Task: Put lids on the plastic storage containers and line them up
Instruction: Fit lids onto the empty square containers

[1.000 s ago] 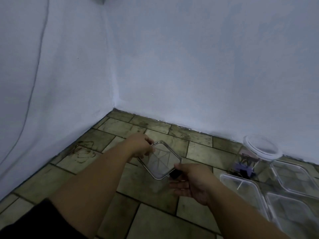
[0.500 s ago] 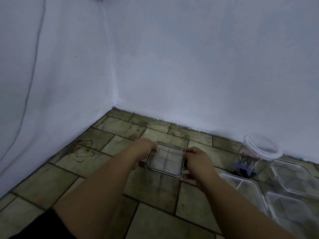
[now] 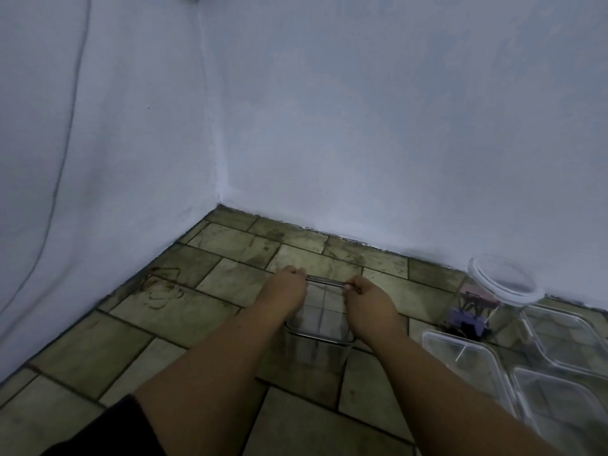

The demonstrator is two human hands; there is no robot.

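A small clear container (image 3: 317,352) is set on the tiled floor (image 3: 184,311) near the room's corner, and a clear lid (image 3: 324,311) is laid over its top. The lid's far edge is pinched at one end by the left grip (image 3: 285,289) and at the other by the right grip (image 3: 370,299), fingers curled. To the right, clear tubs (image 3: 467,360) are grouped beside a jar (image 3: 473,315) of purple clips.

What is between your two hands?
A clear square container sits on the tiled floor between the left hand and the right hand. Both hands hold its far rim. The head view shows this.
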